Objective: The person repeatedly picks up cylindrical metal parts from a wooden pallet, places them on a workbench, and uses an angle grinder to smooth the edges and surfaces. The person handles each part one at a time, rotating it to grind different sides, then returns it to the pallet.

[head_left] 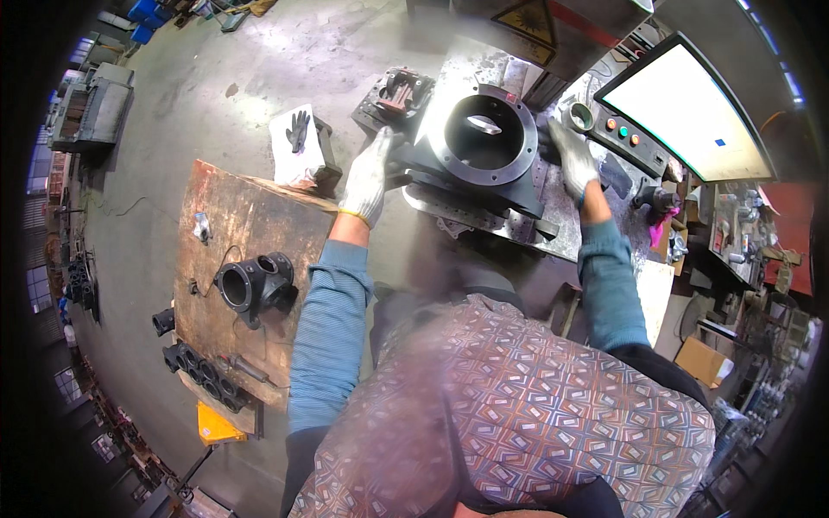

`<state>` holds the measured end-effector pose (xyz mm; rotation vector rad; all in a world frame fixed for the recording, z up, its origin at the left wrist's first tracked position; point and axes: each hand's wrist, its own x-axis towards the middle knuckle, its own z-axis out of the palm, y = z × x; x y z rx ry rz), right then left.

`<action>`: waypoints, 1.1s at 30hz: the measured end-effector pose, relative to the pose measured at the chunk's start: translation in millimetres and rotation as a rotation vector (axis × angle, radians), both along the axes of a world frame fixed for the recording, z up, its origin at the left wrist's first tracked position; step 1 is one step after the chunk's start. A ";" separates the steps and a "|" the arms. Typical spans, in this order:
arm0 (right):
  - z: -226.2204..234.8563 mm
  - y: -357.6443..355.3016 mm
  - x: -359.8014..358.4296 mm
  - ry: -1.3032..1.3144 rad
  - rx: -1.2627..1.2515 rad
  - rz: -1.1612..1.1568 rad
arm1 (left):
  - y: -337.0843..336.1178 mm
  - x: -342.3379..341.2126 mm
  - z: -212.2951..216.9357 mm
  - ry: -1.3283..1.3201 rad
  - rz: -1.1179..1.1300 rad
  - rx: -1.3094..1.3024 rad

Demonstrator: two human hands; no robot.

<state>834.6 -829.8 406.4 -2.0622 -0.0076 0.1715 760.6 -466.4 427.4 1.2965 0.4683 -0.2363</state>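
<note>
A large dark metal casting (509, 173) with a wide round flanged bore sits on the metal machine table (553, 233). My left hand (367, 177), in a white work glove with a yellow cuff, is closed round a projecting part at the casting's left side. My right hand (573, 162), gloved too, is against its right side; the casting hides part of its fingers, which look closed on it. Just beyond my left hand is a smaller dark metal fixture (397, 95). A short metal ring (578, 116) stands past my right hand.
A machine head (553, 34) with a warning sign overhangs the table. At the right are a bright monitor (691, 104) and a button panel (630, 142). On the left, a wooden worktop (216, 198) carries a dark pipe-like casting (250, 285); a black glove (298, 131) lies on a stand behind it.
</note>
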 end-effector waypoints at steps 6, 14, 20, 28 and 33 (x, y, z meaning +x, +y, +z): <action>-4.2 -17.2 -107.4 0.263 -0.095 0.051 | -4.7 24.5 -14.6 -0.683 -0.466 1.187; -20.0 28.5 -87.7 0.571 0.724 -0.153 | -29.0 9.8 -3.9 -0.295 -0.166 0.809; 5.4 38.3 -88.0 0.479 0.464 -0.286 | -63.8 -68.4 -0.7 -0.367 0.273 0.687; -4.4 42.4 -162.8 0.543 0.340 0.012 | -46.2 -223.6 18.7 -0.057 0.497 0.813; -55.6 54.6 -198.4 0.061 -0.115 0.732 | -38.9 -383.8 27.3 0.081 0.734 0.791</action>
